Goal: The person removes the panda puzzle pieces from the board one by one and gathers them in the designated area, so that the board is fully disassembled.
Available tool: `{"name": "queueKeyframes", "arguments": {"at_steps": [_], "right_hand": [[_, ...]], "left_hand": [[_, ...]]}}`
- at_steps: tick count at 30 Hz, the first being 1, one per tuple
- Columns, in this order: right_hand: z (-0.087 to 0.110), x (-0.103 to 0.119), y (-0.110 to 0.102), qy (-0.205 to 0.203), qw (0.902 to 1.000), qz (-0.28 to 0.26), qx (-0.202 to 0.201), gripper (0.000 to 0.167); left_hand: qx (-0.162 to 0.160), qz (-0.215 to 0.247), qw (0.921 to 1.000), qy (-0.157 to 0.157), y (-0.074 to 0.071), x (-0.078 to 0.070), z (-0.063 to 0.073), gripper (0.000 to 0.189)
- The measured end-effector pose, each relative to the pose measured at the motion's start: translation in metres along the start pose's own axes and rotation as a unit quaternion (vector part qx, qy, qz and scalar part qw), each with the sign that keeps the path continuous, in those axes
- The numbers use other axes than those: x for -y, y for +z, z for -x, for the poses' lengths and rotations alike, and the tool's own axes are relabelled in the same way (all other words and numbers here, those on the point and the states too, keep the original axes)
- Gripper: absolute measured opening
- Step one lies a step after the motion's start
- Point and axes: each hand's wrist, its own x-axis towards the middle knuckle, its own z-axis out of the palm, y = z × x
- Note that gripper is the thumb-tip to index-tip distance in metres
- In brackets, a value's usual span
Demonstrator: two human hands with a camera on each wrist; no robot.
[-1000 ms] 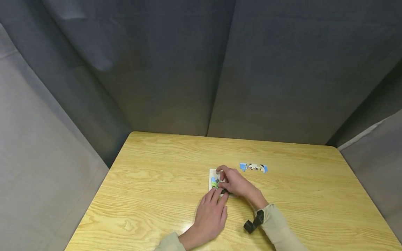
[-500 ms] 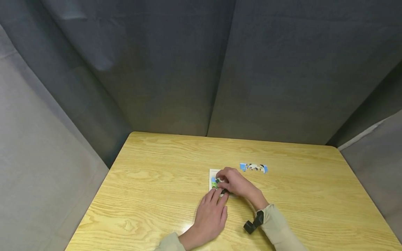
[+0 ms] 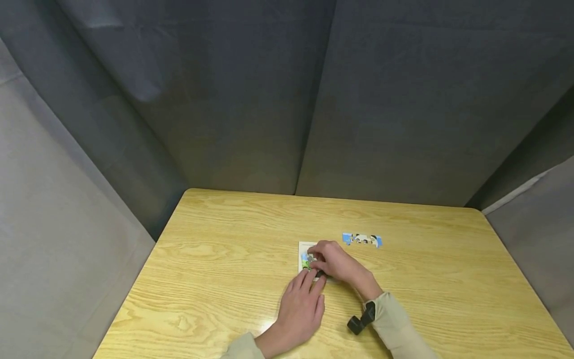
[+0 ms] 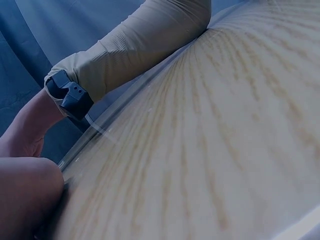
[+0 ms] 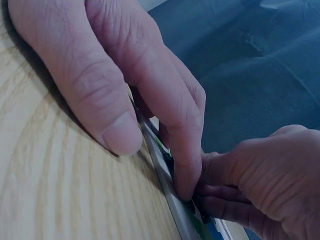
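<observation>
A small jigsaw board point(image 3: 301, 248) with a white border lies mid-table, bearing blue, green and dark picture pieces. My left hand point(image 3: 299, 310) lies along its near edge, fingers extended over it. The right wrist view shows the left hand point(image 5: 112, 75) with its thumb down by the table and fingertips on the board. From the right, my right hand point(image 3: 337, 263) reaches over the board and pinches a small greyish jigsaw piece point(image 3: 310, 258) between thumb and index finger. The right hand point(image 5: 270, 175) hides much of the board, and the piece's picture is too small to read.
Beyond the right hand, a short strip of jigsaw pieces point(image 3: 362, 240), blue with a black-and-white animal, lies on the wooden table point(image 3: 215, 279). A black wrist camera point(image 3: 362, 319) juts from the right sleeve. Dark curtains point(image 3: 251, 99) stand behind the table.
The right fingertips have come slightly nearer over the board, lowering the greyish jigsaw piece among the others. The left hand and the strip of pieces have stayed where they were.
</observation>
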Motion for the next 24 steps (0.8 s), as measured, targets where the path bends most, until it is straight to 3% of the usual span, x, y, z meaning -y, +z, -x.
{"name": "queueKeyframes", "arguments": {"at_steps": [5, 24], "right_hand": [[0.0, -0.003, 0.001, -0.002, 0.9997, -0.019, -0.011, 0.018], [0.001, -0.019, 0.001, -0.013, 0.9988, -0.022, -0.043, 0.022]], "left_hand": [[-0.004, 0.001, 1.0, -0.001, -0.001, 0.0, 0.001, 0.045], [-0.025, 0.01, 0.9996, 0.002, 0.0, 0.0, 0.0, 0.044]]}}
